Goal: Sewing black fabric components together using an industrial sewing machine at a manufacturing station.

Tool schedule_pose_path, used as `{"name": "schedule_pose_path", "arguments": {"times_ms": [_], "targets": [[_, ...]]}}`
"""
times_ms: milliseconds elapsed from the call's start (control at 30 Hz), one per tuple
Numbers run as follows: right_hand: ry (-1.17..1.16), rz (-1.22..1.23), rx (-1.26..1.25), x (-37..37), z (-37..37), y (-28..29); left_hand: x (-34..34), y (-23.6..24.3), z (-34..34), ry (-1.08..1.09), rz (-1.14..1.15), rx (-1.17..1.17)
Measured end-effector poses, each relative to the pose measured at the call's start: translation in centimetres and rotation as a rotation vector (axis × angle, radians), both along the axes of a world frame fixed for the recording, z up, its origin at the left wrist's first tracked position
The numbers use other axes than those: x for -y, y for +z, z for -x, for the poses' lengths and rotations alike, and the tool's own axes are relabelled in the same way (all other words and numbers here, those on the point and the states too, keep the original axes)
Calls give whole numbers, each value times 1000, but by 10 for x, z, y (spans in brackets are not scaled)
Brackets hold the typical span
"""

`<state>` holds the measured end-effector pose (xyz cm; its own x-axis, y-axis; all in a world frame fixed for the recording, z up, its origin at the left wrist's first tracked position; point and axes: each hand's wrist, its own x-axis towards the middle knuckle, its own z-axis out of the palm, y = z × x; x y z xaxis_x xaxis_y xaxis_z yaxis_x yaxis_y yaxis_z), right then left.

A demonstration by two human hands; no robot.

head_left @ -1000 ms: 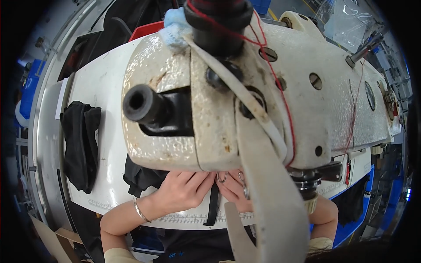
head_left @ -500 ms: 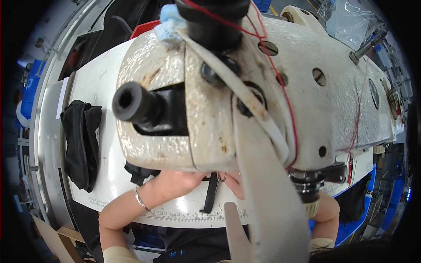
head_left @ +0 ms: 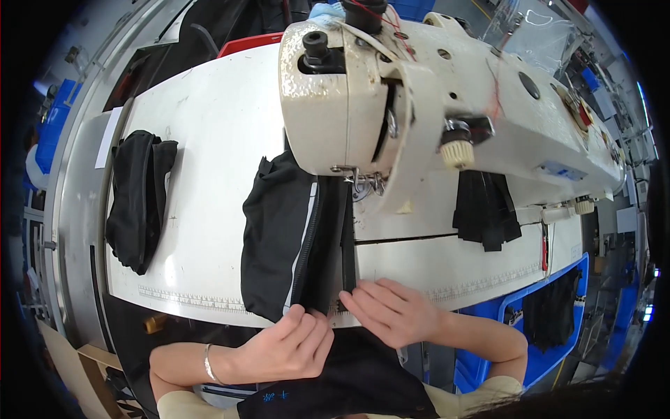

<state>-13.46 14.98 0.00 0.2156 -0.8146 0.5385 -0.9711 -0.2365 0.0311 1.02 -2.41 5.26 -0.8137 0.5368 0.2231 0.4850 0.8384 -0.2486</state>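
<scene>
A black fabric piece (head_left: 269,230) with a zipper (head_left: 305,244) and a pale strip lies left of the presser foot (head_left: 366,185) of the white sewing machine (head_left: 321,119). My left hand (head_left: 286,346) is closed at its lower end, fingers curled and pinching the fabric near the zipper. A narrow black strip (head_left: 347,244) runs from under the needle area toward the front edge. My right hand (head_left: 391,314) has its fingertips closed on that strip's lower end. Red thread and a white band cross the machine's head.
Folded black fabric (head_left: 136,195) lies on the table (head_left: 195,119) at left. Black strips (head_left: 485,209) lie behind the machine arm at right. A red-handled tool (head_left: 544,251) is beside them. A blue bin (head_left: 516,314) with black pieces stands at right, a red tray (head_left: 248,43) behind.
The view has pulled back from the machine head, uncovering the fabric. Both my hands have moved from beneath the head toward the table's front edge, drawing the black piece into view.
</scene>
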Motion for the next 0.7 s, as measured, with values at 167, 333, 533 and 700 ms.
{"name": "schedule_pose_path", "arguments": {"times_ms": [167, 333, 533, 700], "targets": [[-76, 87, 138, 3, -6, -2, -11, -27, -12, 178, -232, -176], [-62, 147, 194, 3, -5, 1, -12, -41, -6, 191, -512, -276], [-38, 102, 194, -2, -4, -3, 32, -6, 4, 426, -1289, 175], [-89, -129, 180, -12, -7, -5, 62, 29, 16, 439, -725, -52]]}}
